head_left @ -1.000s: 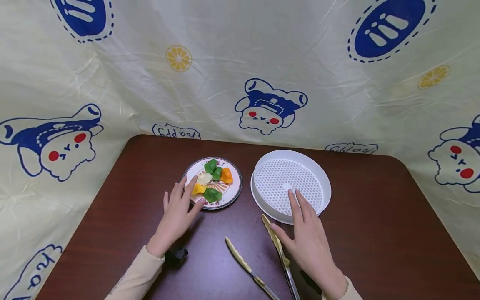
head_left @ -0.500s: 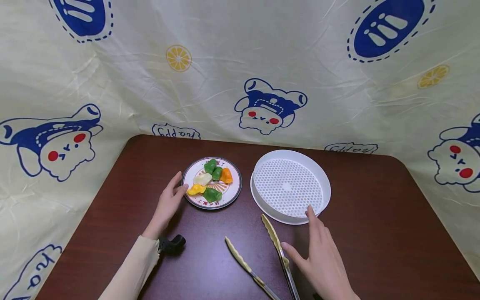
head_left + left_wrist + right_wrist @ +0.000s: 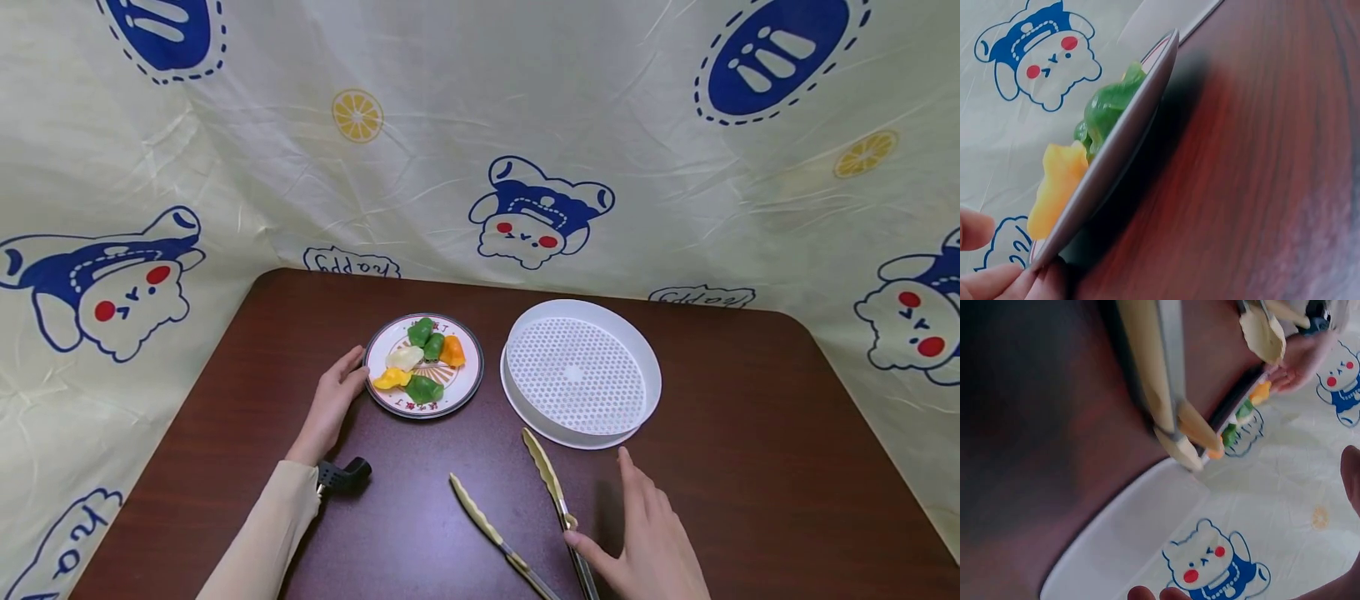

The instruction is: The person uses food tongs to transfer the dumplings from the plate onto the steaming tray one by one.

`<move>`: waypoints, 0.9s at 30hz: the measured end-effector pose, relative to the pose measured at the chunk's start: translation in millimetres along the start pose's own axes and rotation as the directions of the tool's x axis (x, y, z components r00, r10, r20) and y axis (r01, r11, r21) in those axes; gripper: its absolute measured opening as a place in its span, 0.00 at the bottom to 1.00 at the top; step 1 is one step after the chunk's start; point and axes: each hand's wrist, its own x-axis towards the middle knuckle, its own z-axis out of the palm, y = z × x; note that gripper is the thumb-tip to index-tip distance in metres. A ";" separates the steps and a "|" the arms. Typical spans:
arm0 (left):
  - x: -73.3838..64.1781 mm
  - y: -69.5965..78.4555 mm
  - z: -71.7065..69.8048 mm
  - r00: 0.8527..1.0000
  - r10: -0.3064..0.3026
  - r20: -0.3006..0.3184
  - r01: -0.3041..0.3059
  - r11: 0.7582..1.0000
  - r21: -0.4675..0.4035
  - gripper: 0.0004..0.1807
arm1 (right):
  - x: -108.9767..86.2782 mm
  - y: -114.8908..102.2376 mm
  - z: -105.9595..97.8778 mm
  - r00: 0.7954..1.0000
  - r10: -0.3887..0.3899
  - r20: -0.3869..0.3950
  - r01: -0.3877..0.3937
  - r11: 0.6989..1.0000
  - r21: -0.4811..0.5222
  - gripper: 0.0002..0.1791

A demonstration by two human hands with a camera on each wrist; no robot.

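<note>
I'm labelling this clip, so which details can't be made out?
Tongs' handle end: cut off by the bottom edge in the head view and the top edge in the right wrist view.
Plate's print: too small to read in the head view.
Right hand's palm: turned away in the head view, mostly cut off by the edges in the right wrist view.

Worktop (image 3: 750, 433): dark wood grain, 2 rounded far corners. Toward far edge: 1 rimmed plate (image 3: 462, 382); to its right, 1 white perforated tray (image 3: 573, 375). Closer to near edge: tongs (image 3: 555, 485), spread apart.
</note>
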 end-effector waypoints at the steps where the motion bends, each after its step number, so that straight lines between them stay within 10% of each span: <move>1: 0.4 -0.3 -1.0 1.000 -0.004 0.007 0.004 1.000 -0.006 0.29 | -2.2 -0.2 1.8 1.000 0.011 0.024 -0.011 1.000 -0.011 0.63; 12: 1.6 -4.0 -6.9 0.999 -0.005 0.047 0.005 1.000 -0.003 0.28 | -21.5 -1.1 24.8 0.988 0.029 0.154 -0.012 0.994 -0.108 0.64; 27: 4.4 -12.6 -7.3 0.999 -0.013 0.039 0.010 0.997 0.078 0.30 | -36.1 1.4 50.2 0.989 -0.139 0.045 0.145 0.972 -0.184 0.64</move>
